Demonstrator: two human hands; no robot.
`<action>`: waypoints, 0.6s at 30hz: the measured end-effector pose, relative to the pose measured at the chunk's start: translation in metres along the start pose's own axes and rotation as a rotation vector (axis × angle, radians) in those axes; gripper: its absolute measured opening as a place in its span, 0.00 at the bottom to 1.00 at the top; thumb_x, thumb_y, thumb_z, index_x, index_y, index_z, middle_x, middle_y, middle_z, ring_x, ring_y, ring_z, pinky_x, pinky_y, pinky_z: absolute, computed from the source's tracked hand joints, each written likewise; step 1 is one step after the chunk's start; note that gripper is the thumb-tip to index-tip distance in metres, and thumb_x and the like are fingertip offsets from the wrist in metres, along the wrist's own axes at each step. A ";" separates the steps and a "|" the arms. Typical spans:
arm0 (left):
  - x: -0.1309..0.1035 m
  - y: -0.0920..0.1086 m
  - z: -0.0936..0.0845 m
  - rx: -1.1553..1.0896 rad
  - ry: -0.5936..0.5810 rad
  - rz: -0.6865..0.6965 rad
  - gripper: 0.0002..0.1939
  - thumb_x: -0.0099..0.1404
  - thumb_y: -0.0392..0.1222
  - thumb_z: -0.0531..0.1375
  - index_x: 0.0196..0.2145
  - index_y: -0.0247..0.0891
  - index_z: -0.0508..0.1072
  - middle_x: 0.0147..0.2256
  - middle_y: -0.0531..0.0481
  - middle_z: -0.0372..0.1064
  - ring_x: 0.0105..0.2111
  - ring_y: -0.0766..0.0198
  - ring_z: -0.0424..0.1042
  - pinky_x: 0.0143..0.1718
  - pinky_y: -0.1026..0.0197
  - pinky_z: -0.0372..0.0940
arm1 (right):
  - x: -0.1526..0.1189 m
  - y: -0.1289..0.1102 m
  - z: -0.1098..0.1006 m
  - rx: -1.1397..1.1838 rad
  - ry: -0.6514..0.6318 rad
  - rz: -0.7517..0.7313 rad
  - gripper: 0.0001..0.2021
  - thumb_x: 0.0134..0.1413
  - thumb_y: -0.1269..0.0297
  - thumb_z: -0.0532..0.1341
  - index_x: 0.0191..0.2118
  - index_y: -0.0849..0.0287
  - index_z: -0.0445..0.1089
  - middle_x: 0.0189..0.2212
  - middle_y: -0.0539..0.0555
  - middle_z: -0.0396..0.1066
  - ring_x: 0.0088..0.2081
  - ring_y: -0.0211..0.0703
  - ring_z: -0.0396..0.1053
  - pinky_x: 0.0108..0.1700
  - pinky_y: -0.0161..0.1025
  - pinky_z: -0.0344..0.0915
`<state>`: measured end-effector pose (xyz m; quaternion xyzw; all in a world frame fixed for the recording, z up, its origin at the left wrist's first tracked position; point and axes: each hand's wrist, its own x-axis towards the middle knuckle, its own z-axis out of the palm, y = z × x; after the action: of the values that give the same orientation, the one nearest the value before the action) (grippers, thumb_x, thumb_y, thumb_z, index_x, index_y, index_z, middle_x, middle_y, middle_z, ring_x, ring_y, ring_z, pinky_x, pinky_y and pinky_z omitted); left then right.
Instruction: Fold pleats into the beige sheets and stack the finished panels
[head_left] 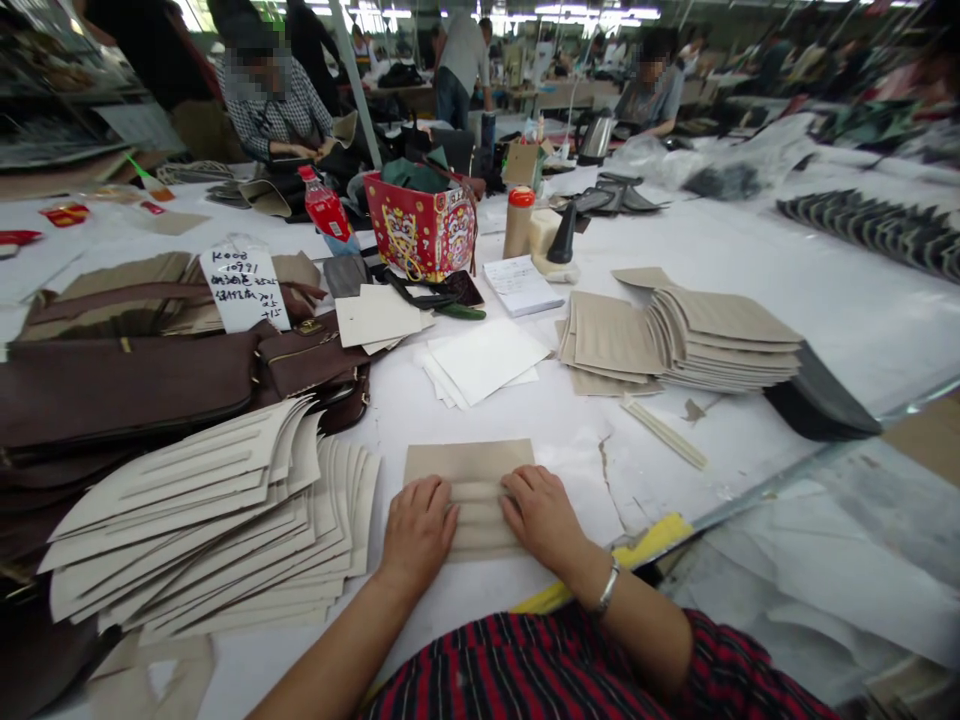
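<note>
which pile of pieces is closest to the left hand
The big fanned cream pile beside the left hand; the white cards and tan pile lie farther off.

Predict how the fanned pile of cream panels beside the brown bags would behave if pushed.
The cream panels would probably slide over one another: they lie fanned, with no binding visible. Each would likely flex, as the edges look thin and some panels curve.
</note>
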<state>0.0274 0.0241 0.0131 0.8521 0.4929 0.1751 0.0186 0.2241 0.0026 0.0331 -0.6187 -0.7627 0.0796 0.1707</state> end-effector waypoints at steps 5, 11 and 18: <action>0.022 0.015 0.015 -0.038 -0.015 0.116 0.16 0.62 0.38 0.51 0.47 0.36 0.65 0.45 0.43 0.65 0.45 0.55 0.61 0.47 0.51 0.58 | 0.017 -0.007 0.016 0.009 0.049 -0.080 0.12 0.56 0.69 0.52 0.44 0.58 0.65 0.39 0.56 0.65 0.42 0.44 0.59 0.46 0.42 0.55; 0.014 -0.008 0.007 0.012 -0.013 0.010 0.16 0.63 0.43 0.51 0.46 0.34 0.66 0.43 0.42 0.65 0.44 0.55 0.61 0.45 0.52 0.60 | 0.012 0.007 0.005 -0.078 0.049 0.010 0.08 0.54 0.66 0.55 0.40 0.58 0.67 0.36 0.55 0.65 0.39 0.43 0.59 0.43 0.41 0.56; 0.030 0.004 0.018 0.035 0.047 0.081 0.17 0.61 0.36 0.51 0.48 0.35 0.66 0.45 0.43 0.65 0.45 0.55 0.61 0.49 0.51 0.58 | 0.035 -0.003 0.014 -0.042 0.080 -0.076 0.14 0.53 0.72 0.53 0.45 0.58 0.65 0.41 0.56 0.65 0.44 0.44 0.59 0.47 0.41 0.55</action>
<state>0.0503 0.0501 0.0059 0.8672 0.4612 0.1869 -0.0150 0.2101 0.0367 0.0264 -0.5952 -0.7799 0.0322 0.1908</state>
